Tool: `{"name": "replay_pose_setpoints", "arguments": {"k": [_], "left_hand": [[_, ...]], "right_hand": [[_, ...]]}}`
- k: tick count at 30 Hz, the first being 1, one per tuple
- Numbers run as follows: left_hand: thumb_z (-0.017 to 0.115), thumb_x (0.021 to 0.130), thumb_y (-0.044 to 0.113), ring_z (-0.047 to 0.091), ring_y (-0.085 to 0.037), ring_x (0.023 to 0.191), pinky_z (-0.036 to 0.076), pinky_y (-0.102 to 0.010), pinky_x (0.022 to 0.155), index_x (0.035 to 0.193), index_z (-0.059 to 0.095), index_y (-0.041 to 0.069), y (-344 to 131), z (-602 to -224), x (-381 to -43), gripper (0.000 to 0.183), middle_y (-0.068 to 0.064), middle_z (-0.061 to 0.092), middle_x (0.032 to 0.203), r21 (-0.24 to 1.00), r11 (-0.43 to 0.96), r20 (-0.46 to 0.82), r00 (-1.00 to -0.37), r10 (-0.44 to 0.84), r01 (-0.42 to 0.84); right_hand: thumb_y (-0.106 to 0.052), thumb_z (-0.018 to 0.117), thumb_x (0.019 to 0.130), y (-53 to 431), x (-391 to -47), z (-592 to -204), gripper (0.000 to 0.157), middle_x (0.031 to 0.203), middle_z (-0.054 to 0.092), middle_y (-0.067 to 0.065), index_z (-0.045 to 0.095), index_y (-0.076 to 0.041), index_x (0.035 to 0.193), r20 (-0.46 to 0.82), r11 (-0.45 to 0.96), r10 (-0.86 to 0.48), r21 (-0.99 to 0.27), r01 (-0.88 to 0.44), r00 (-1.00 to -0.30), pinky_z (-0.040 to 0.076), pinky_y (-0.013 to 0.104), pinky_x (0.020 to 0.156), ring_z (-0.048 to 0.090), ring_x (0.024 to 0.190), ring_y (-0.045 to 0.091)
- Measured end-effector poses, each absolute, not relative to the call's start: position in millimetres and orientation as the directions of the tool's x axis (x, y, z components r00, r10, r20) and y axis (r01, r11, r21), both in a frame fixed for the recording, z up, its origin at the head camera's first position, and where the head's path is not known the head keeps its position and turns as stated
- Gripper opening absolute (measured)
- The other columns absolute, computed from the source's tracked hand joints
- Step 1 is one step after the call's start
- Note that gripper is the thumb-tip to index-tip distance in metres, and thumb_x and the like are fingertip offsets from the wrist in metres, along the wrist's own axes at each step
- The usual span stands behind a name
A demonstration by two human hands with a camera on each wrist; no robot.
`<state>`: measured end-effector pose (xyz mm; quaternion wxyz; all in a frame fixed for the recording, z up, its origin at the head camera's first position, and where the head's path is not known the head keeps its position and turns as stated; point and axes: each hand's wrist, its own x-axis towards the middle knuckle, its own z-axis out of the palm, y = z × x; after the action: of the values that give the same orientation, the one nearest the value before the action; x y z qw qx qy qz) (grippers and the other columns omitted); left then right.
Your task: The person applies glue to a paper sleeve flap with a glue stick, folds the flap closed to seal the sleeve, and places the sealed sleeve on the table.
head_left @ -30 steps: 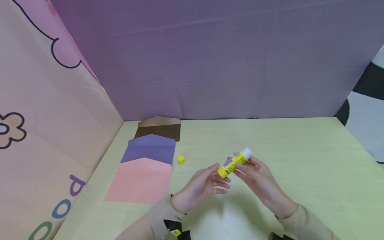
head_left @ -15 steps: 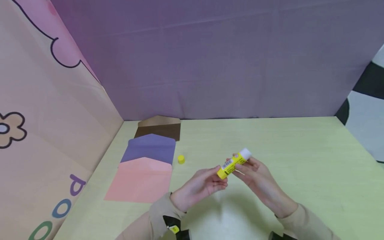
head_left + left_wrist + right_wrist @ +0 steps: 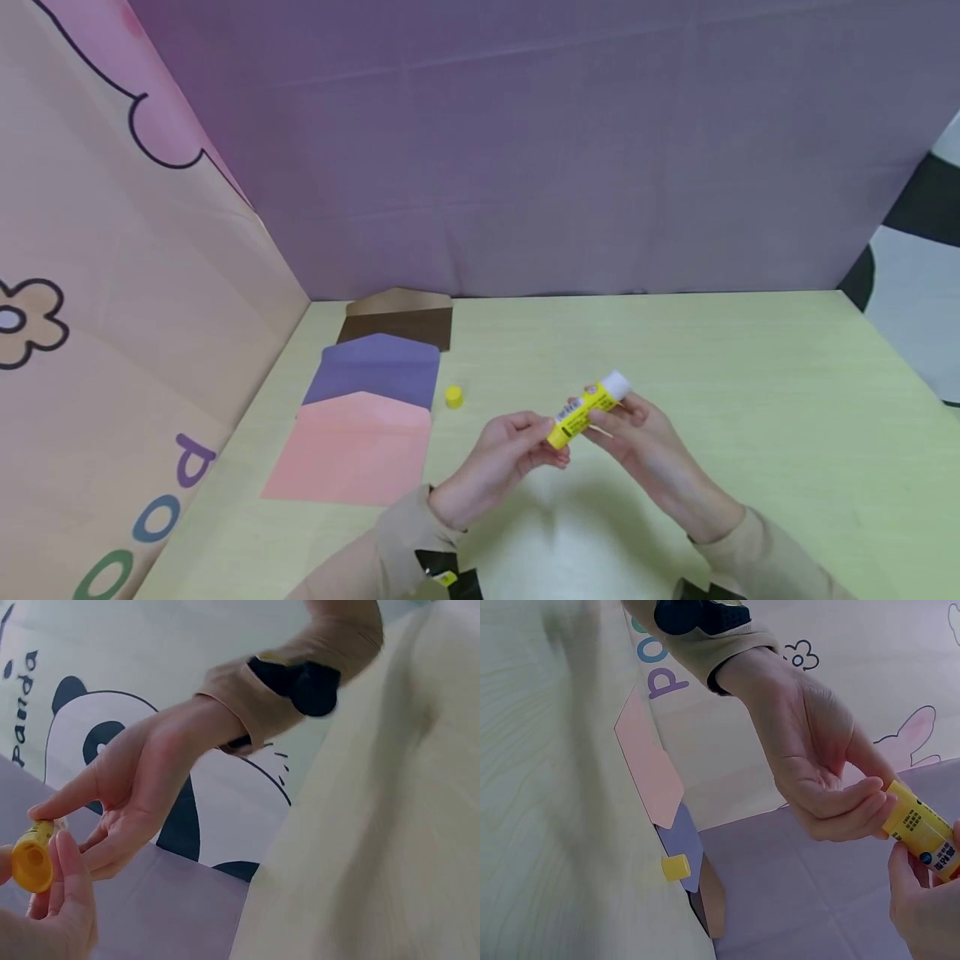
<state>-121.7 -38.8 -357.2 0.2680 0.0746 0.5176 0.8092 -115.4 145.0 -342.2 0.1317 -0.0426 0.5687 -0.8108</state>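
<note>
A yellow glue stick (image 3: 579, 419) with a white top end is held above the table, tilted with that end up to the right. My right hand (image 3: 654, 454) grips its barrel between thumb and fingers. At the yellow bottom end, my left hand (image 3: 501, 458) pinches with thumb and fingers. The left wrist view shows the round base of the glue stick (image 3: 31, 868) and its hollow centre. In the right wrist view its printed barrel (image 3: 924, 831) spans the gap between the two hands. The yellow cap (image 3: 453, 397) stands off on the table, left of the hands.
Three envelopes with raised flaps overlap in a column at the table's left: pink (image 3: 352, 458), purple (image 3: 375, 367) and brown (image 3: 397, 327). A purple cloth wall (image 3: 570, 167) rises along the back edge of the pale table (image 3: 787, 417). A printed sheet (image 3: 172, 275) borders the left side.
My left fingers have closed in from a looser spread, and the thumb has shifted over the glue stick's bottom end. The right hand, cap and envelopes stay in place.
</note>
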Motion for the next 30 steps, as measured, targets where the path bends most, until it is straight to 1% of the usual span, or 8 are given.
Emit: {"name": "replay_pose_setpoints", "arguments": {"k": [5,11,14,16,19,23,26,30], "left_hand": [[0.056,0.086,0.012,0.06,-0.011,0.068,0.051,-0.03,0.075,0.096,0.052,-0.011,-36.7,-358.1,-119.3,0.025,-0.007,0.063,0.077,0.956,-0.234,-0.066,-0.908,0.413,-0.176],[0.058,0.083,0.002,0.06,-0.009,0.07,0.051,-0.027,0.072,0.097,0.051,-0.013,-35.4,-359.8,-119.0,0.021,-0.024,0.06,0.092,0.993,-0.121,0.059,-0.934,0.352,0.017],[0.06,0.082,0.003,0.059,-0.01,0.075,0.051,-0.025,0.07,0.095,0.053,-0.009,-35.2,-360.0,-117.1,0.019,-0.021,0.059,0.094,0.988,-0.03,0.151,-0.931,0.332,0.15],[0.062,0.081,0.005,0.059,-0.011,0.078,0.051,-0.024,0.071,0.094,0.054,-0.005,-35.0,-360.3,-115.6,0.019,-0.016,0.06,0.094,0.96,0.049,0.246,-0.914,0.323,0.276],[0.065,0.079,0.005,0.059,-0.015,0.079,0.05,-0.022,0.073,0.093,0.053,-0.002,-34.7,-361.7,-114.2,0.02,-0.011,0.061,0.092,0.846,0.17,0.435,-0.839,0.325,0.505],[0.068,0.075,0.002,0.057,-0.015,0.077,0.047,-0.015,0.073,0.093,0.053,-0.002,-35.0,-363.5,-114.7,0.024,-0.01,0.06,0.088,0.601,0.294,0.65,-0.669,0.36,0.743],[0.069,0.073,0.004,0.055,-0.013,0.077,0.045,-0.011,0.073,0.094,0.052,-0.002,-35.6,-363.9,-116.3,0.027,-0.008,0.059,0.085,0.413,0.383,0.734,-0.551,0.397,0.826],[0.069,0.075,0.009,0.055,-0.014,0.077,0.045,-0.012,0.074,0.095,0.05,-0.002,-36.6,-363.2,-117.7,0.029,-0.007,0.058,0.084,0.187,0.461,0.79,-0.412,0.454,0.867]], "right_hand": [[-0.004,0.053,0.087,144.1,-115.2,-342.3,0.03,0.104,0.057,0.003,0.041,0.001,0.113,-0.096,-0.332,-0.246,-0.926,0.177,-0.964,0.043,0.03,0.09,0.057,0.101,0.014],[-0.005,0.053,0.087,144.4,-114.9,-343.9,0.026,0.103,0.055,0.003,0.043,-0.001,0.111,-0.107,-0.351,-0.244,-0.917,0.19,-0.964,0.043,0.03,0.09,0.057,0.101,0.015],[-0.004,0.052,0.087,144.4,-115.0,-344.5,0.026,0.103,0.054,0.003,0.042,-0.001,0.111,-0.116,-0.357,-0.238,-0.913,0.198,-0.964,0.042,0.03,0.09,0.056,0.102,0.015],[-0.004,0.053,0.087,144.1,-114.9,-344.4,0.029,0.104,0.054,0.003,0.041,0.001,0.113,-0.131,-0.353,-0.231,-0.912,0.208,-0.964,0.042,0.03,0.091,0.056,0.102,0.014],[-0.006,0.054,0.087,143.6,-114.1,-343.6,0.035,0.106,0.054,0.003,0.038,0.003,0.116,-0.153,-0.34,-0.222,-0.914,0.224,-0.963,0.042,0.03,0.091,0.056,0.102,0.014],[-0.008,0.055,0.086,143.8,-113.0,-342.2,0.034,0.105,0.055,0.003,0.039,0.001,0.115,-0.167,-0.335,-0.223,-0.912,0.236,-0.96,0.041,0.03,0.091,0.056,0.101,0.013],[-0.009,0.055,0.086,144.1,-112.7,-341.7,0.029,0.104,0.056,0.002,0.042,-0.002,0.111,-0.173,-0.343,-0.229,-0.906,0.246,-0.958,0.041,0.029,0.091,0.056,0.1,0.013],[-0.01,0.056,0.086,143.2,-112.5,-341.5,0.028,0.102,0.057,0.001,0.044,-0.004,0.11,-0.191,-0.347,-0.231,-0.9,0.264,-0.954,0.041,0.029,0.091,0.056,0.099,0.013]]}}
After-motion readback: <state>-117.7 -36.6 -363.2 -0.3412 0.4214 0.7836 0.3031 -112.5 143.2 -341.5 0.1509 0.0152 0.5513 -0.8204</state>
